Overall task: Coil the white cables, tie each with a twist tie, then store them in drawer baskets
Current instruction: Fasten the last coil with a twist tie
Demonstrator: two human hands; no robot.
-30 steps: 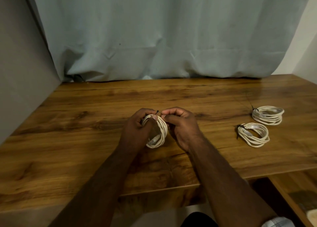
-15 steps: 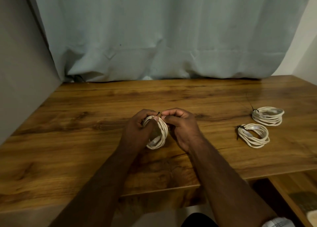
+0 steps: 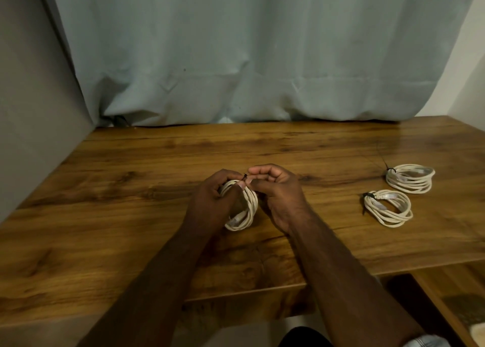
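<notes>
we see both hands meeting over the middle of the wooden surface (image 3: 110, 210). the left hand (image 3: 211, 201) curls around a white coil (image 3: 245, 207), holding it upright just above the surface. the right hand (image 3: 275, 189) pinches the dark tie (image 3: 245, 182) at the coil's top, fingers curled. two tied coils lie well to the right: the near coil (image 3: 388, 207) and, just behind it, the far coil (image 3: 410, 178). a pale curtain (image 3: 249, 53) hangs behind.
</notes>
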